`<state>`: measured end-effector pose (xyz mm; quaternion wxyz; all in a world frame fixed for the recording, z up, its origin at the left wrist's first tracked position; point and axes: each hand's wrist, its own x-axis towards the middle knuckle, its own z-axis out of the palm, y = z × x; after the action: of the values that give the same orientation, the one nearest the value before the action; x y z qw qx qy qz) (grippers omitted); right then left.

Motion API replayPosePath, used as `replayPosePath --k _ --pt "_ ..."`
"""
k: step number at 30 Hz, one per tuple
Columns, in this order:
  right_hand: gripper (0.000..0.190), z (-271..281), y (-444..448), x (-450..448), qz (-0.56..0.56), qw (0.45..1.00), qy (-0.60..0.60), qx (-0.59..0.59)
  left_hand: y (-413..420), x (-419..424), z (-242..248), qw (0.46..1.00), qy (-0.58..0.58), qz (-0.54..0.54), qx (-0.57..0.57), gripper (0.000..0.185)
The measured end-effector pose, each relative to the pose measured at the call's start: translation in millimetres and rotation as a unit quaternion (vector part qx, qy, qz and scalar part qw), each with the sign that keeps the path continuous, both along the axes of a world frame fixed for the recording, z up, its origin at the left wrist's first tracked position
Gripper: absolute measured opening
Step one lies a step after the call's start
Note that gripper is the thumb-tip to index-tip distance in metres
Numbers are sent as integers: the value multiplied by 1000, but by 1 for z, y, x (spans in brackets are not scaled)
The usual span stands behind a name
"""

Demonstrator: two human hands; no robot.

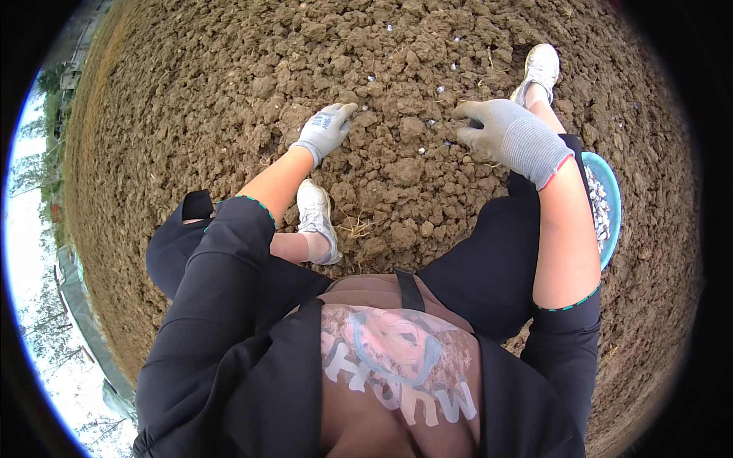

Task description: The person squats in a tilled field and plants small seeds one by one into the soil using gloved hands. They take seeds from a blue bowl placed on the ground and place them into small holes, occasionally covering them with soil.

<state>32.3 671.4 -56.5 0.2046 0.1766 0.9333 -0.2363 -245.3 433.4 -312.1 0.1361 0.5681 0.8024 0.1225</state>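
My left hand [327, 130], in a pale grey work glove with blue writing, is low over cloddy brown soil [401, 172]. Its fingers point right; whether anything sits between the fingertips cannot be told. On the right, my right hand [493, 130], in a grey knit glove with a red-edged cuff, has thumb and forefinger apart with nothing seen between them. Small whitish pieces [440, 90] lie scattered on the soil between and beyond the hands, one of them [421, 150] nearer to me. A turquoise basin [613, 212] beside my right leg holds many similar pieces, partly hidden by my forearm.
My left shoe [315, 212] and my right shoe [541, 68] rest on the soil, legs spread. Dry roots [358, 224] stick out near the left shoe. Far left, past the field, stand trees and a long greenish covered structure [86, 309].
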Motion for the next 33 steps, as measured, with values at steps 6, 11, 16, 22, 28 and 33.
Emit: replayPosePath --k 6,11,16,22,28,33 --pt "34 -35 9 17 -134 974 64 -171 65 -32 -59 964 81 194 -164 64" --pt "32 -34 -1 24 -81 990 99 -55 65 -29 -78 969 112 192 -111 59" --pt "33 -30 -4 27 -57 980 190 29 49 -24 -69 980 77 184 19 58" --pt "37 -20 -7 22 -72 985 151 -38 44 -23 -83 979 15 199 -35 44" --pt "38 -19 -6 24 -66 990 126 14 44 -22 -100 981 7 170 -91 37" --pt "40 -19 -5 22 -93 992 75 -49 42 -19 -127 992 81 91 -32 22"
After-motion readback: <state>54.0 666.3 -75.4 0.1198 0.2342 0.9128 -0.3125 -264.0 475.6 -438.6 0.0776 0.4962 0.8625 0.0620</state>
